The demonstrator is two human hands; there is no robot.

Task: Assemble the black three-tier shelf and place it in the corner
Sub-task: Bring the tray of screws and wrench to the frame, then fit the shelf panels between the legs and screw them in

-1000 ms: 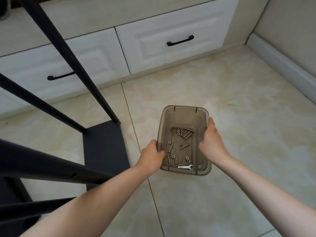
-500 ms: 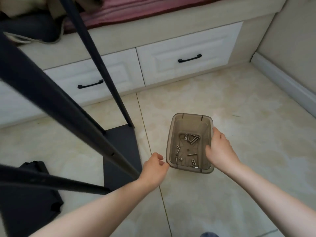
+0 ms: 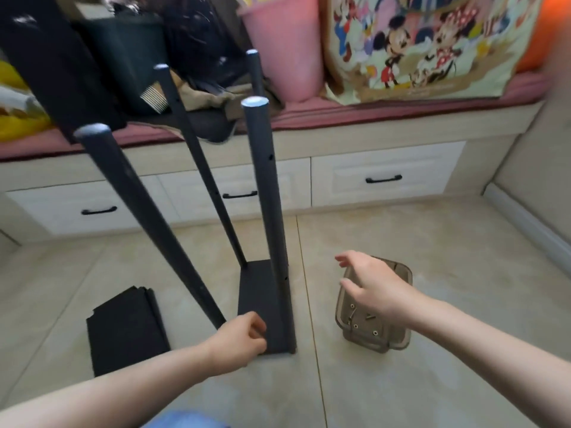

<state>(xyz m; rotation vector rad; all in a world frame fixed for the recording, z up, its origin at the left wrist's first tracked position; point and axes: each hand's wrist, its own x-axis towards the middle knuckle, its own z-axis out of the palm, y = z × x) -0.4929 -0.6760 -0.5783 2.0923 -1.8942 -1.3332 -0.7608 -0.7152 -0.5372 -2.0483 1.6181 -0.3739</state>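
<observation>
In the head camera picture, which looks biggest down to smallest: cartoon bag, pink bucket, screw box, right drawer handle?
1. cartoon bag
2. pink bucket and screw box: these look about alike. The box is nearer and partly under the right hand, so I won't rank them.
3. right drawer handle

Centre frame: black shelf board [image 3: 262, 291] flat on tile, four poles [image 3: 268, 193] standing from it. Left hand [image 3: 238, 341] – fingers curled – at its near edge. Right hand [image 3: 377, 288], fingers spread, above translucent bin [image 3: 401, 341] holding screws [image 3: 355, 325]. Spare black panel [image 3: 126, 329] lower left.
</observation>
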